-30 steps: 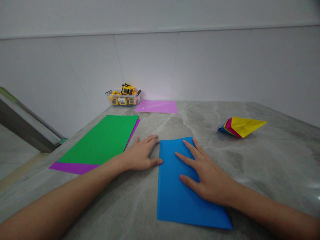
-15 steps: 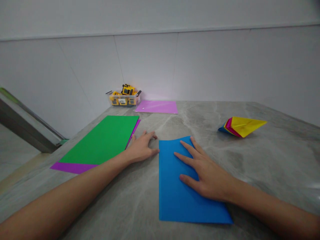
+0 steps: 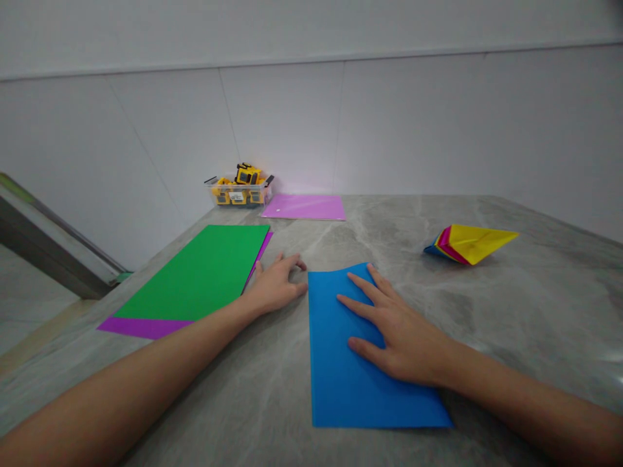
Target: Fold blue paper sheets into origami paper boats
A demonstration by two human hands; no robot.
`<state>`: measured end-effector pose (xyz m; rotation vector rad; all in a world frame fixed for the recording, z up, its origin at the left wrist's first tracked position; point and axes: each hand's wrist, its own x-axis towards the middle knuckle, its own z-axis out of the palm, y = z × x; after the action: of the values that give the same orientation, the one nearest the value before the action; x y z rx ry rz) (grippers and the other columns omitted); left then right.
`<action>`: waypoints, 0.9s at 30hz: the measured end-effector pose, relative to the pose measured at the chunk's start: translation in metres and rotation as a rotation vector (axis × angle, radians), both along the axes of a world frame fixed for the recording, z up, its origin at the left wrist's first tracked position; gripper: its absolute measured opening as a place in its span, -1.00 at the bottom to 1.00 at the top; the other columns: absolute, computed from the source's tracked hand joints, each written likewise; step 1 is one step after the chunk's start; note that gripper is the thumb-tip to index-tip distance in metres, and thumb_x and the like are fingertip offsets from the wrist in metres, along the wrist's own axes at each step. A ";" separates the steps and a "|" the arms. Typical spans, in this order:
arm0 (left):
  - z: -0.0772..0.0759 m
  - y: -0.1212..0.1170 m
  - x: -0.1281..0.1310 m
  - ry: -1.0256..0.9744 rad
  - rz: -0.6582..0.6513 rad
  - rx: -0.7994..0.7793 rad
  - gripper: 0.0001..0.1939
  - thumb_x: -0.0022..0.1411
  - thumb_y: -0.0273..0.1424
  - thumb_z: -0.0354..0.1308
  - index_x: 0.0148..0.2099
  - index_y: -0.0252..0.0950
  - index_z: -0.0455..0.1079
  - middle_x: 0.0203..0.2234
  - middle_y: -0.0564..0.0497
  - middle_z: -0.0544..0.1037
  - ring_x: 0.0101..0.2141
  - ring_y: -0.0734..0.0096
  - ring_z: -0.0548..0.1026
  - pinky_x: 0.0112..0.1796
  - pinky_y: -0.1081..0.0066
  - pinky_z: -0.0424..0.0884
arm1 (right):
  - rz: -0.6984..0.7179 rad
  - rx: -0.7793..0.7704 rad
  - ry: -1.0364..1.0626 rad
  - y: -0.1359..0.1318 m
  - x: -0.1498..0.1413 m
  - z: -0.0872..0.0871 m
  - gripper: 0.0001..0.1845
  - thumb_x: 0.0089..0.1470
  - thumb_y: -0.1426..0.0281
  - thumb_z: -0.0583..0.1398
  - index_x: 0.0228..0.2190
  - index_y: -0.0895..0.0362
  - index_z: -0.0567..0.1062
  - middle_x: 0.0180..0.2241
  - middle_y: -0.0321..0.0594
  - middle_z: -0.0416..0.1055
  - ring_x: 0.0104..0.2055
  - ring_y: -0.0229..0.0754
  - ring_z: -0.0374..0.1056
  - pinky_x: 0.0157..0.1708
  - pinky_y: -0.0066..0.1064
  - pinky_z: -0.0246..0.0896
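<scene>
A blue sheet of paper (image 3: 341, 370) lies flat on the grey marble table (image 3: 511, 311) in front of me. My right hand (image 3: 396, 331) rests palm down on it with the fingers spread, pressing the sheet near its far right part. My left hand (image 3: 275, 285) sits on the table just beyond the sheet's far left corner, fingers loosely curled, thumb close to the paper's edge; it holds nothing.
A green sheet (image 3: 199, 272) lies over a purple sheet (image 3: 141, 325) at the left. A pink sheet (image 3: 305, 207) and a clear box of yellow toy vehicles (image 3: 239, 187) stand by the back wall. Stacked folded paper boats (image 3: 467, 244) sit at the right.
My left hand has drawn back off the blue sheet's edge and curled its fingers. The sheet's near edge has shifted slightly away from me. My right hand has stayed flat on it.
</scene>
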<state>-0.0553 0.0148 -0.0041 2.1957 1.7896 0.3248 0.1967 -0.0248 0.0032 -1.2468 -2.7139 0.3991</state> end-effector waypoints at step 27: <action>0.003 0.001 0.002 -0.088 0.055 -0.015 -0.64 0.09 -0.26 0.18 -0.02 -0.05 0.44 0.28 -0.03 0.17 0.28 -0.24 -0.04 0.12 -0.38 -0.16 | 0.004 0.029 -0.016 0.000 -0.002 0.000 -0.27 0.05 0.06 0.19 0.22 0.01 0.24 0.35 -0.04 -0.17 0.35 0.38 -0.49 0.22 0.25 -0.28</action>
<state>-0.0530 0.0157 -0.0015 2.0907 1.8018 0.4122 0.1948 -0.0243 0.0037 -1.2421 -2.7260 0.3500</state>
